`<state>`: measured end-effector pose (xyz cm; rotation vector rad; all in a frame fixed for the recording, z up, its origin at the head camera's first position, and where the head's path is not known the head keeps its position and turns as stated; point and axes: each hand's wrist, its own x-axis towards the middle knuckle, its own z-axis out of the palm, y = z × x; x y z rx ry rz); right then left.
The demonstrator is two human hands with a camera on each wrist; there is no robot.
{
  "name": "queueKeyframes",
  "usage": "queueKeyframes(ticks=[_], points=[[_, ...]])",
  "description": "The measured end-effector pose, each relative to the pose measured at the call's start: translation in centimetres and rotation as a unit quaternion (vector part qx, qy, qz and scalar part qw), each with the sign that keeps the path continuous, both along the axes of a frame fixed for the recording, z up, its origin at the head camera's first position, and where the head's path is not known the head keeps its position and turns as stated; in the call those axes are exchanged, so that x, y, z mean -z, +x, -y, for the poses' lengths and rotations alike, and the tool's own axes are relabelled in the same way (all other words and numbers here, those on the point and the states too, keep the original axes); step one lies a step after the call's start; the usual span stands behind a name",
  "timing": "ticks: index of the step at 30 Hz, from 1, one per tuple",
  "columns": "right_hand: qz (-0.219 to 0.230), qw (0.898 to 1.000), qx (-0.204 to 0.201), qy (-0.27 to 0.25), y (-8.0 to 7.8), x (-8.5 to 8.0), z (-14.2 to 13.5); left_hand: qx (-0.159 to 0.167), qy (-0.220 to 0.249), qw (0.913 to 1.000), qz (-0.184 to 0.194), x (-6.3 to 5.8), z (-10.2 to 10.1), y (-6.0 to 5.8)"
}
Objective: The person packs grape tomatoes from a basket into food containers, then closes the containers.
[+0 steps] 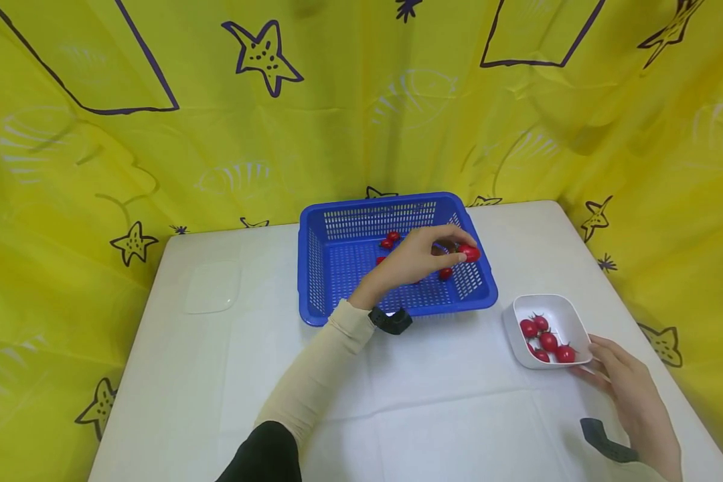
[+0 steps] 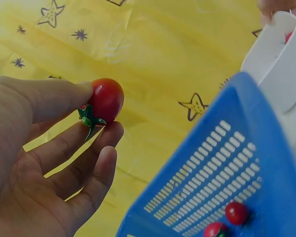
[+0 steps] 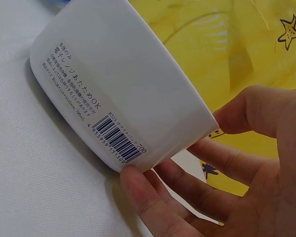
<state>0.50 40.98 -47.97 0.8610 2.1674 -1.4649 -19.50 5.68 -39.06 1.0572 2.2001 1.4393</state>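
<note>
In the head view my left hand (image 1: 412, 258) pinches a red cherry tomato (image 1: 470, 253) over the right side of a blue basket (image 1: 337, 320). The left wrist view shows that tomato (image 2: 108, 100) between thumb and fingertips, its green stem cap hanging toward the palm. More tomatoes (image 1: 393, 236) lie in the basket, some hidden beneath the hand. To the right, a white square container (image 1: 563, 314) holds several tomatoes (image 1: 548, 342). My right hand (image 1: 635, 388) grips its near right corner; in the right wrist view the fingers (image 3: 138, 185) press the container's outer wall (image 3: 103, 64).
A clear, flat lid-like piece (image 1: 211, 288) lies on the left of the white-covered table (image 1: 265, 268). Behind and beside the table hangs a yellow curtain (image 1: 337, 134) with starfish drawings. The container stands close to the basket's right front corner.
</note>
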Motion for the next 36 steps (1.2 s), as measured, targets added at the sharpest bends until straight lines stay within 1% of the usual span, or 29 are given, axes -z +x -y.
queueKeyframes(ticks=[4, 8, 15, 21, 24, 28, 36], points=[[-0.006, 1.0, 0.004, -0.007, 0.1, 0.1, -0.1, -0.01, 0.009, 0.9998, 0.012, 0.5, -0.2, 1.5], [-0.013, 1.0, 0.012, -0.011, 0.2, 0.3, -0.1, -0.005, 0.018, 0.9998, 0.007, 1.0, -0.6, 3.1], [-0.014, 1.0, 0.013, -0.011, 0.2, 0.5, -0.2, 0.025, 0.03, 0.9992, -0.005, 1.9, -2.1, 5.4], [-0.007, 1.0, 0.02, -0.011, 0.0, 0.3, 0.0, 0.054, 0.008, 0.9984, -0.015, 2.7, -3.7, 7.2], [-0.005, 1.0, 0.021, -0.011, 0.0, 0.3, 0.0, 0.069, -0.006, 0.9972, -0.027, 3.2, -4.5, 7.8], [-0.011, 1.0, 0.017, -0.007, 0.1, 0.4, -0.1, 0.088, -0.032, 0.9948, -0.039, 3.7, -5.6, 8.3], [-0.018, 1.0, 0.01, -0.004, 0.2, 0.6, -0.3, 0.119, -0.089, 0.9883, -0.034, 4.9, -7.8, 8.9]])
